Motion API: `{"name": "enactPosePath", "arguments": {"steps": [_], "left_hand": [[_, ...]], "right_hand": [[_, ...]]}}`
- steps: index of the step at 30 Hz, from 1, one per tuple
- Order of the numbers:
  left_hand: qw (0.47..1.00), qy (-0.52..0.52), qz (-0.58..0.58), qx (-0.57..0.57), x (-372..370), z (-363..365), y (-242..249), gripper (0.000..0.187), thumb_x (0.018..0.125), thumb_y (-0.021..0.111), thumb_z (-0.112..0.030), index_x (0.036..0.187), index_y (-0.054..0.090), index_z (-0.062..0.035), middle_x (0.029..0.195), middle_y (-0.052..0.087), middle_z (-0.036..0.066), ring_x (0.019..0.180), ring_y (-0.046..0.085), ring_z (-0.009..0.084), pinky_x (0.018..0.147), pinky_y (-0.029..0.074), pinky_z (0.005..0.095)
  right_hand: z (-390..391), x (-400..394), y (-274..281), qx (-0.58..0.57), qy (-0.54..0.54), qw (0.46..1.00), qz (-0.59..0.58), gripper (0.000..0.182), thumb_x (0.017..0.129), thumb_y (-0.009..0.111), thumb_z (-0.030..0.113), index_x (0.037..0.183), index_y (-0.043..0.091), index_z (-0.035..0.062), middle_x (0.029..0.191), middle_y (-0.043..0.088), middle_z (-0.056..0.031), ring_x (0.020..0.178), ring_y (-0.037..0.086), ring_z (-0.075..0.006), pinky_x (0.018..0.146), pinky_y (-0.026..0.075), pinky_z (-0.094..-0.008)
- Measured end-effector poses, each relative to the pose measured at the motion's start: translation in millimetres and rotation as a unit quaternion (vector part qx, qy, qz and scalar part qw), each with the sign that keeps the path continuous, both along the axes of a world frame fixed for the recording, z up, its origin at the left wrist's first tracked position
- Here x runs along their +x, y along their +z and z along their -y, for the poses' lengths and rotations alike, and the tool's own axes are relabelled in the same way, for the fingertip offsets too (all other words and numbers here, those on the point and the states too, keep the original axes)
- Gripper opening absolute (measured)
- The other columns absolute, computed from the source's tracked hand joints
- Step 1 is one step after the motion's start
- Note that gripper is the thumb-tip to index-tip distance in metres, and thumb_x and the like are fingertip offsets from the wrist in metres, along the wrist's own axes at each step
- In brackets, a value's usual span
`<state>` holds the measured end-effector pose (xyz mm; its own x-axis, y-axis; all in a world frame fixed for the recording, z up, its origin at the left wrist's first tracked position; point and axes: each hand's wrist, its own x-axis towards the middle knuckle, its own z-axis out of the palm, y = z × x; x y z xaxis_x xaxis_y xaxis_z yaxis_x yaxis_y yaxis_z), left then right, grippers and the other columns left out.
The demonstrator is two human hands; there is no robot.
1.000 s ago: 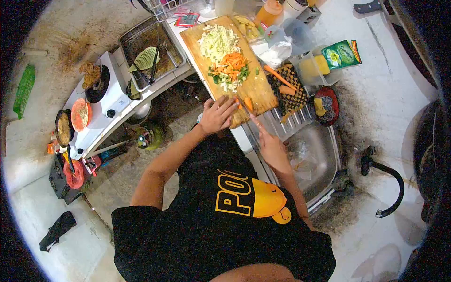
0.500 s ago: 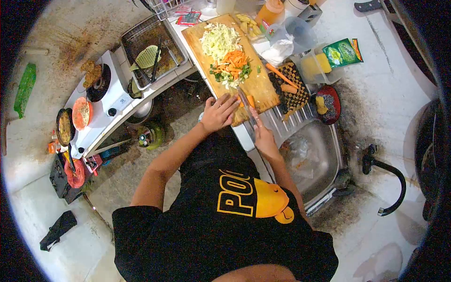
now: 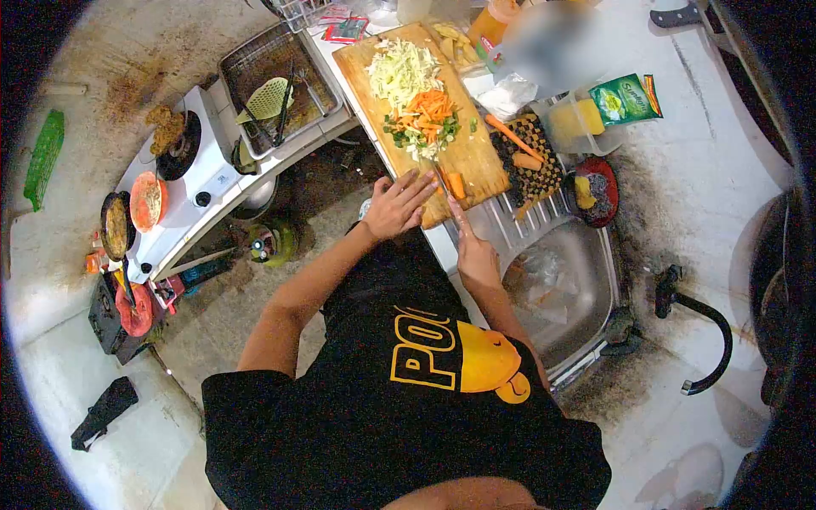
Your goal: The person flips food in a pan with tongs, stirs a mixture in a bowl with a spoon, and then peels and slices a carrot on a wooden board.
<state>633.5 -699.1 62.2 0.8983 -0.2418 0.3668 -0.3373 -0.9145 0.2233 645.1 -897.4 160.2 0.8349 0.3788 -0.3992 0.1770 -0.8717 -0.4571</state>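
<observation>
On the wooden cutting board (image 3: 408,51), my left hand (image 3: 398,206) lies near the front edge, its fingertips pressed on a small piece of carrot. My right hand (image 3: 478,259) is closed around the handle of a knife (image 3: 444,179), whose blade points away beside the left fingertips. Just right of the blade rests another carrot piece (image 3: 456,184). Farther up the board sit shredded cabbage (image 3: 403,70), carrot strips (image 3: 431,108) and chopped greens (image 3: 399,132), heaped together.
A whole carrot (image 3: 512,136) lies on a checkered mat (image 3: 535,174) right of the board. The steel sink (image 3: 561,276) and black faucet (image 3: 710,314) are nearer right. Left stand a wire-rack tray (image 3: 255,59) and a white stove (image 3: 204,161). The upper right is partly blurred.
The right hand and knife have shifted slightly, leaving more of the carrot piece beside the blade visible. The left hand stays in about the same place. The view has moved slightly.
</observation>
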Motion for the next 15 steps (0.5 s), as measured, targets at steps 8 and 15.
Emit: {"name": "enactPosePath", "arguments": {"steps": [8,15], "left_hand": [[1.0,-0.003,0.017,-0.024,1.7,-1.8,-0.2,0.055,0.082,0.051,-0.025,0.135,0.04,-0.0207,0.141,0.037,-0.002,0.122,0.04,0.0197,0.085,0.033,0.0439],[0.999,-0.03,-0.004,-0.014,2.6,-7.9,-7.9,0.058,0.081,0.051,-0.027,0.137,0.037,-0.0216,0.142,0.035,-0.002,0.123,0.039,0.0204,0.086,0.033,0.0443]], "right_hand": [[-15.7,7.9,-12.5,-0.061,-0.02,0.998,-0.005,0.059,0.091,0.04,0.01,0.14,0.022,0.0366,0.067,0.056,-0.0272,0.064,0.059,-0.0423,0.061,0.045,-0.0488],[7.8,13.3,-7.4,0.127,0.012,0.991,-0.029,0.057,0.091,0.039,0.012,0.141,0.021,0.0336,0.064,0.055,-0.0275,0.06,0.058,-0.0419,0.057,0.044,-0.0477]]}}
